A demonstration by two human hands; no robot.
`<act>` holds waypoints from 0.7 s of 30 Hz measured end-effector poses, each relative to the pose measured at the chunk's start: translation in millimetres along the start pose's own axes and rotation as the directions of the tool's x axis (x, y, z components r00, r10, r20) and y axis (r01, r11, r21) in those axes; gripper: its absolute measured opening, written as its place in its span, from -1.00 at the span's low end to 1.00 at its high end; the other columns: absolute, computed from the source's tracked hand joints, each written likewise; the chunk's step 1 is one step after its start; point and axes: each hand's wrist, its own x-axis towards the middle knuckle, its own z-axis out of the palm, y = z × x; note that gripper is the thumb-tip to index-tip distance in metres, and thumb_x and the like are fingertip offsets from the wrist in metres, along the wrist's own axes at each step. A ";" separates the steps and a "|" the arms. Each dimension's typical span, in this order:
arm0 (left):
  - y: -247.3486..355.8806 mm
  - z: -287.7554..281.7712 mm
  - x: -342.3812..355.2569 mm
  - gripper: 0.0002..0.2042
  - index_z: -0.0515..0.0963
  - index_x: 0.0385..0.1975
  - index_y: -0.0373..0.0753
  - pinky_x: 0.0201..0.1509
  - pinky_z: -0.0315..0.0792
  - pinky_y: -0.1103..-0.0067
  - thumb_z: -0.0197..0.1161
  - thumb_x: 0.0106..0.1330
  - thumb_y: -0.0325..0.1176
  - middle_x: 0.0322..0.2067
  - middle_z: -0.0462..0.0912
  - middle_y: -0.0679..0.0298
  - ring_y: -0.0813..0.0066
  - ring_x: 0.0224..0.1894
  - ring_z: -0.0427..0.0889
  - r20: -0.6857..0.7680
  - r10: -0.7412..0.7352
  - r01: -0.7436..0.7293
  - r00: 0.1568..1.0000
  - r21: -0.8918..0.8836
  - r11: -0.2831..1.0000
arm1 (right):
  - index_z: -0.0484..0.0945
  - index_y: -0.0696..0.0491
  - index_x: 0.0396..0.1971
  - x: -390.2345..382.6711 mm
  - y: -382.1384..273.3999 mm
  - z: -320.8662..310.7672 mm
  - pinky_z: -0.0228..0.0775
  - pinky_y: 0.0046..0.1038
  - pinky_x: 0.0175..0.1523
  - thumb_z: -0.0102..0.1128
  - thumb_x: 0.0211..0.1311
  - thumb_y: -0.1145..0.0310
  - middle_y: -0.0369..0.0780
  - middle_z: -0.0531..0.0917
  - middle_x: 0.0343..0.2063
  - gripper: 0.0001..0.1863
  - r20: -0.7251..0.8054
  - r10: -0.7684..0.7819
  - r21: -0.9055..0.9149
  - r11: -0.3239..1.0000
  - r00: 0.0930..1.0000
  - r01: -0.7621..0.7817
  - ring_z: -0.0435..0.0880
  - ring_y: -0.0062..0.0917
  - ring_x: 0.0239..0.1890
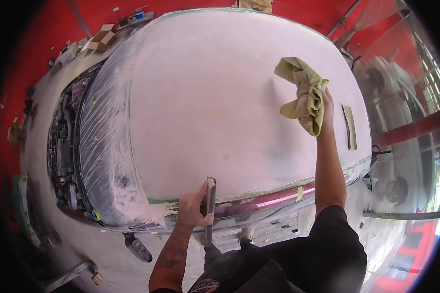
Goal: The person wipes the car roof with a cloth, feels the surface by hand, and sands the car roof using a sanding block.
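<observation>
Below me is a car roof [205, 112] coated in pale pinkish, dusty material. My right hand [328, 108] reaches over its right side, closed on a crumpled yellow-green cloth [305, 93]. The cloth hangs in loose folds and casts a soft shadow on the roof; whether it touches the surface I cannot tell. At the roof's near edge my left hand [193, 209] grips a long, narrow sanding block [210, 205], its length pointing toward me. On the roof, right of my right forearm, lies a narrow dark strip with a light edge [349, 128].
Dusty plastic film [105, 127] covers the windshield at left, beside the open engine bay [66, 141]. Green masking tape [161, 200] borders the roof. A side mirror [138, 247] juts out near me. An open cardboard box [101, 38] stands far left. Another car [396, 132] is behind clear sheeting at right.
</observation>
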 end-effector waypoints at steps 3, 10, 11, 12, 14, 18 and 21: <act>0.9 5.6 6.1 -0.12 0.38 0.25 -0.41 -0.45 0.46 0.36 0.31 -0.15 -0.02 -0.57 0.61 0.21 0.17 -0.60 0.58 0.011 0.014 -0.014 1.000 0.010 1.000 | 0.47 0.15 0.10 61.1 -16.1 -146.3 0.51 -0.45 -0.17 0.10 0.39 0.18 -0.22 0.60 -0.23 -0.58 -0.186 0.058 -0.045 0.997 0.981 -0.067 0.62 -0.52 -0.26; 1.6 3.3 -7.1 -0.10 0.37 0.25 -0.41 -0.47 0.43 0.33 0.30 -0.08 0.11 -0.55 0.60 0.19 0.15 -0.61 0.56 0.021 -0.021 0.021 1.000 0.006 1.000 | -0.07 -0.25 0.52 121.1 84.3 -148.3 -0.24 0.01 0.51 -0.24 0.22 -0.47 -0.07 -0.03 0.51 -0.04 -0.503 -0.032 -0.849 -0.170 0.864 -0.501 -0.15 -0.05 0.54; 0.1 4.4 -6.6 -0.10 0.38 0.24 -0.45 -0.49 0.37 0.35 0.22 0.04 0.24 -0.58 0.58 0.23 0.23 -0.63 0.54 0.007 0.023 -0.023 1.000 0.009 1.000 | -0.07 -0.25 0.52 131.5 84.3 -135.7 -0.24 0.01 0.51 -0.24 0.22 -0.47 -0.07 -0.03 0.51 -0.04 -0.493 -0.026 -0.855 -0.170 0.870 -0.490 -0.15 -0.05 0.54; 7.3 -2.4 1.4 -0.10 0.38 0.23 -0.45 -0.45 0.43 0.36 0.26 -0.01 0.19 -0.48 0.64 0.19 0.21 -0.56 0.60 0.062 0.011 -0.012 0.998 0.025 1.000 | -0.05 -0.28 0.51 149.1 86.6 -126.7 -0.23 0.06 0.49 -0.23 0.22 -0.47 -0.10 -0.02 0.51 -0.06 -0.467 -0.063 -0.858 -0.207 0.882 -0.469 -0.12 -0.04 0.53; 5.6 1.3 3.1 -0.09 0.38 0.24 -0.44 -0.42 0.46 0.37 0.28 -0.04 0.17 -0.41 0.67 0.17 0.20 -0.52 0.63 0.046 0.011 -0.012 0.999 0.005 1.000 | -0.03 -0.29 0.51 184.1 102.9 -81.7 -0.20 0.07 0.49 -0.25 0.23 -0.47 -0.18 -0.01 0.52 -0.07 -0.350 -0.099 -0.896 -0.255 0.931 -0.364 -0.09 -0.04 0.53; 11.7 -1.9 1.7 -0.07 0.36 0.25 -0.40 -0.34 0.51 0.36 0.37 -0.18 0.05 -0.19 0.69 0.09 0.15 -0.39 0.67 0.099 -0.044 0.045 0.994 -0.012 0.999 | 0.03 -0.21 0.50 205.1 141.2 93.5 -0.19 0.01 0.51 -0.23 0.27 -0.40 -0.13 0.05 0.49 -0.11 -0.095 -0.020 -0.968 -0.231 0.995 -0.097 -0.09 -0.14 0.53; 14.1 -6.5 7.2 -0.05 0.35 0.27 -0.36 -0.27 0.52 0.34 0.43 -0.24 -0.02 -0.15 0.68 0.10 0.11 -0.34 0.68 0.126 -0.095 0.101 0.987 -0.036 0.994 | 0.03 -0.18 0.50 188.9 175.5 218.2 -0.18 0.00 0.51 -0.23 0.30 -0.35 -0.12 0.05 0.49 -0.14 0.208 0.055 -0.945 -0.246 0.977 0.215 -0.07 -0.14 0.53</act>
